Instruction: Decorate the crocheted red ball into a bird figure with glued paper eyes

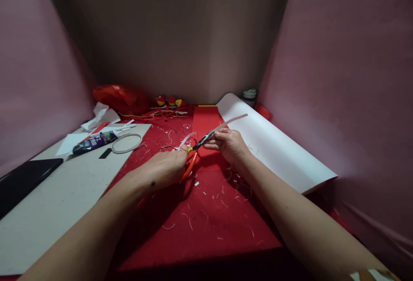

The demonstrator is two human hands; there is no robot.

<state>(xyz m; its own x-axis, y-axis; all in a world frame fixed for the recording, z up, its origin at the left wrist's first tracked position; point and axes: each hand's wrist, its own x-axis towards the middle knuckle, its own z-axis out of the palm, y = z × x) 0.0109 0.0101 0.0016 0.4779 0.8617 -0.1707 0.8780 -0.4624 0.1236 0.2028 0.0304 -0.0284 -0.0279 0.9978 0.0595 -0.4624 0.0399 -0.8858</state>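
My left hand (171, 163) is closed around a pair of scissors (190, 165) with orange handles and dark blades. The blades point up and to the right, toward the fingers of my right hand (234, 145). Those fingers pinch a narrow pale strip (235, 118), whose free end sticks out to the upper right. Another pale curved piece (187, 138) rises just above my left hand; whether it joins the same strip I cannot tell. Beneath both hands lies a ribbed red sheet (206, 119) on a red cloth (193, 242).
Thin white scraps (190, 220) litter the cloth. At left, a pale board (64, 212) carries a dark tube (95, 142), a ring (126, 143) and a black flat object (26, 182). A curled white sheet (274, 152) lies at right. Behind are a red plastic bag (119, 97) and a lidded jar (249, 96).
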